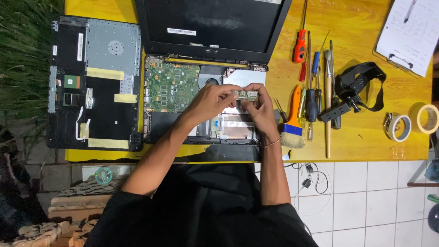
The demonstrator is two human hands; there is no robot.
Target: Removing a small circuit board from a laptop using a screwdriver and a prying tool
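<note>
both the left hand (211, 101) and right hand (260, 106) pinch a small circuit board (245, 94), partly hiding it.

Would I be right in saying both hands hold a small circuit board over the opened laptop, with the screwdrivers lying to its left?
Not quite: in the head view the screwdrivers lie to the right of the opened laptop. Both the left hand and right hand do hold the small circuit board.

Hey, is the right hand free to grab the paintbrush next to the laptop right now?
Probably not at once: the right hand and left hand both pinch a small circuit board. The paintbrush lies uncovered just beside it.
</note>
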